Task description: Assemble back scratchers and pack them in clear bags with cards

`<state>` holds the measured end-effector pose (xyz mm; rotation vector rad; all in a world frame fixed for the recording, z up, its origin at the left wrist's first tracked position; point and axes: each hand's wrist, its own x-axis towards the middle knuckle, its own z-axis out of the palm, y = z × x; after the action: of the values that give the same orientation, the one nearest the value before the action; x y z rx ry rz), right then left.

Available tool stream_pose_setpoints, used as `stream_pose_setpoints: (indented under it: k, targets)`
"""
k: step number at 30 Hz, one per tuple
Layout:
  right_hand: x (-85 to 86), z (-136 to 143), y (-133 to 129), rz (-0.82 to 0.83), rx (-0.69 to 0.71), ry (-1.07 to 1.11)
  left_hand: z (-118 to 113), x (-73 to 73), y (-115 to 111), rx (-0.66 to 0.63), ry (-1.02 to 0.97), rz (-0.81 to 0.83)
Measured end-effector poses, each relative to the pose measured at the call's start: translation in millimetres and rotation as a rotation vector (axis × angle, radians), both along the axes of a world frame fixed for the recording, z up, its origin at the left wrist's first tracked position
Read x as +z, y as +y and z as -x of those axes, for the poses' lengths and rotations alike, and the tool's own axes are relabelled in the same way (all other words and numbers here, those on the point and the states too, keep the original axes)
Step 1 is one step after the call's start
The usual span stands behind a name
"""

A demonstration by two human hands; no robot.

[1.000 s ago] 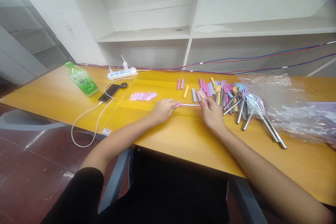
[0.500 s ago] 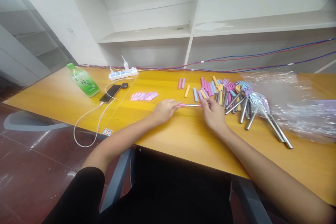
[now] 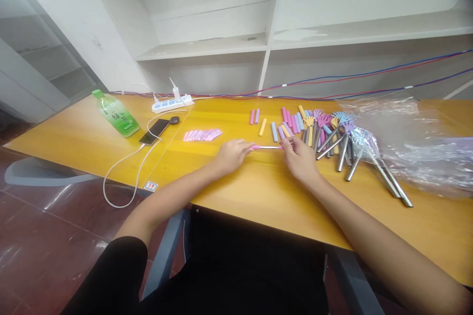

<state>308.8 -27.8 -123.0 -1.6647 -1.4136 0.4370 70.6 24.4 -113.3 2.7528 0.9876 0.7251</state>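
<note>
White shelving (image 3: 266, 24) fills the wall behind a long yellow wooden table (image 3: 258, 192), with red and blue wires (image 3: 369, 78) strung along the wall just above the tabletop. The floor at the left is dark red tile (image 3: 44, 236). On the right of the table lies a crumpled clear plastic bag (image 3: 417, 142). Beside it is a heap of metal sticks with coloured claw ends (image 3: 343, 142), and next to that a scatter of short coloured sleeves (image 3: 284, 125). At the left stand a green bottle (image 3: 115, 113), a white power strip (image 3: 172, 103), a phone (image 3: 153, 131) on a white cable (image 3: 121, 172), and a row of small pink packets (image 3: 202, 135).

Near the middle of the table, between the 2 hands, is 1 thin stick (image 3: 266, 147). Its long axis runs left to right, level with the tabletop. The left hand (image 3: 232, 153) pinches its pink-capped end, which points left. The right hand (image 3: 300, 158) closes its fingertips on the other end, which they hide.
</note>
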Motion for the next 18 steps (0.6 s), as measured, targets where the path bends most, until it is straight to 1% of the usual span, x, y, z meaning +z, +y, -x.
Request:
stream_pose_setpoints:
  k: [3, 6, 8, 10, 14, 18]
  targets:
    - [10.4, -8, 1, 0.029, 0.15, -0.002, 0, 10.2, 4, 0.036, 0.034, -0.014]
    - [23.6, -17, 3, -0.095, 0.316, -0.175, 3, 24.5, 8, 0.089, 0.139, -0.065]
    - [31.3, -19, 3, -0.167, 0.392, -0.326, 5, 32.8, 9, 0.104, 0.223, -0.132]
    - [37.3, -18, 3, -0.196, 0.419, -0.471, 8, 38.8, 8, 0.094, 0.294, -0.182]
    - [49.4, -7, -1, -0.255, 0.404, -0.742, 10, 46.6, 2, 0.033, 0.386, -0.185]
    - [63.9, 8, -8, -0.426, 0.381, -0.979, 11, 58.8, -8, 0.034, 0.418, -0.199]
